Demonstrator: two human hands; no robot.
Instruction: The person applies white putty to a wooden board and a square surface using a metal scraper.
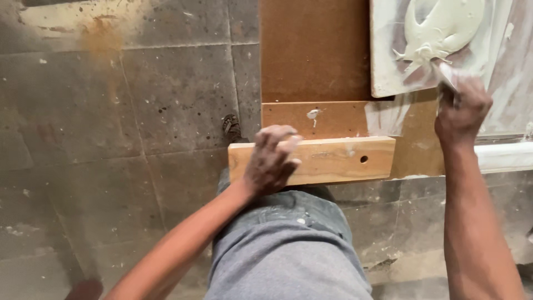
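Observation:
My left hand [271, 161] lies on a light wooden block [333, 160] with a round hole near its right end; the fingers curl over the block's left part. My right hand [462, 108] is closed on a putty knife [447, 76] whose white-smeared blade touches a heap of pale putty [441, 28] on a whitish board [388, 50]. Both rest over brown fibreboard panels [313, 53]; a small putty dab [313, 114] marks the lower panel.
Grey stone floor tiles [111, 139] with stains spread to the left and below. My grey trousers [288, 250] fill the bottom centre. A sandalled foot [231, 126] shows beside the panels. A white moulded strip [505, 155] runs at right.

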